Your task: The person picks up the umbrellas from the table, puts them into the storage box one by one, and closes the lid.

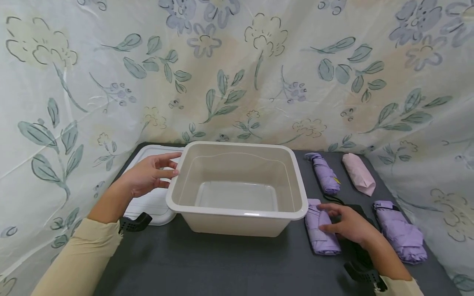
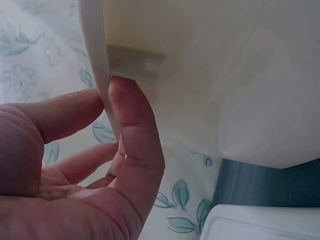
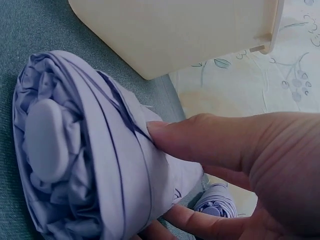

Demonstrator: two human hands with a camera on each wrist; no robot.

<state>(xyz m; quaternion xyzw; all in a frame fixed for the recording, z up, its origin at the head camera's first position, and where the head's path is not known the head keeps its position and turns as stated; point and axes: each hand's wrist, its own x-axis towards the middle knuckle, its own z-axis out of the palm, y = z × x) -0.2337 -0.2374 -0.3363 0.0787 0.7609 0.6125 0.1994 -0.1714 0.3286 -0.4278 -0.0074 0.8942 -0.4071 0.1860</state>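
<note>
A beige plastic tub, with nothing inside, stands in the middle of the table. My left hand pinches its left rim; in the left wrist view a fingertip hooks under the rim beside a small tab. To the right of the tub lies a folded lilac umbrella. My right hand grips it, the thumb on one side and the fingers on the other, partly hidden. The right wrist view shows this umbrella's pale oval end cap and wrapped strap close up.
Behind the right hand lie another lilac umbrella and a pink wrapped bundle. A thicker lilac umbrella is at the right edge, beside a partly hidden black item. A white lid lies left of the tub. Floral cloth surrounds the dark table.
</note>
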